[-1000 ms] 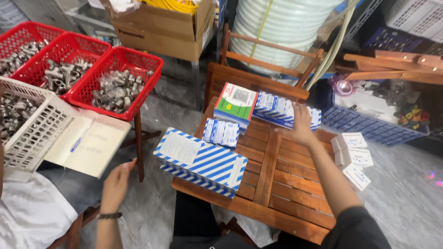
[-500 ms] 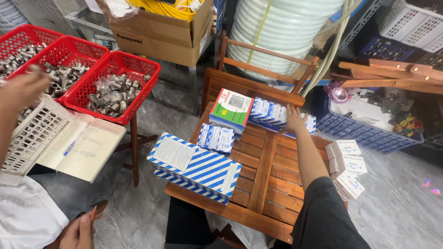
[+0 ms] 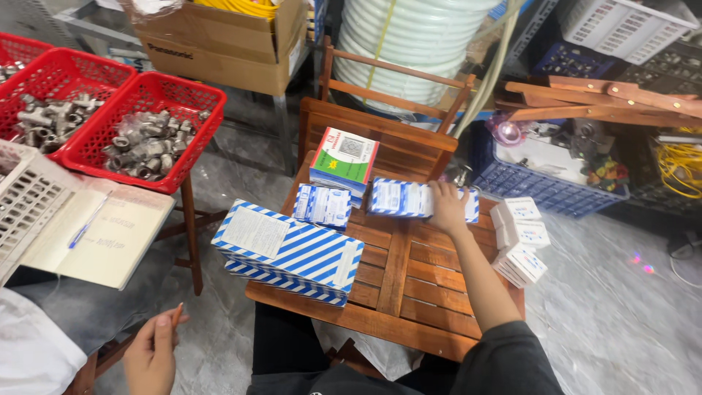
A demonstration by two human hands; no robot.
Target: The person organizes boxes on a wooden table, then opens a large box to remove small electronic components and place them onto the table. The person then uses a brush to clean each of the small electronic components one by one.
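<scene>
My right hand (image 3: 447,208) lies palm down on a row of small blue-and-white striped boxes (image 3: 401,197) at the far side of a slatted wooden table (image 3: 431,281). Its fingers are spread and not closed round a box. My left hand (image 3: 153,351) hangs low at the bottom left, beside the table and away from everything on it, fingers loosely up and nothing in it that I can make out. A large blue-and-white striped carton (image 3: 289,251) lies at the table's near left. Behind it sit a smaller striped pack (image 3: 322,205) and a green, red and white box (image 3: 344,158).
Small white boxes (image 3: 519,241) are stacked at the table's right edge. Red baskets of metal fittings (image 3: 142,139) stand at left, beside a white basket (image 3: 29,201) and an open notebook with a pen (image 3: 99,234). A seated person in white (image 3: 29,358) is at bottom left. A wooden chair (image 3: 380,132), cardboard boxes and crates stand behind.
My right hand stays on the striped boxes. Another person's hand that reached over the baskets half a second ago is gone. My left hand has come up a little at the bottom left.
</scene>
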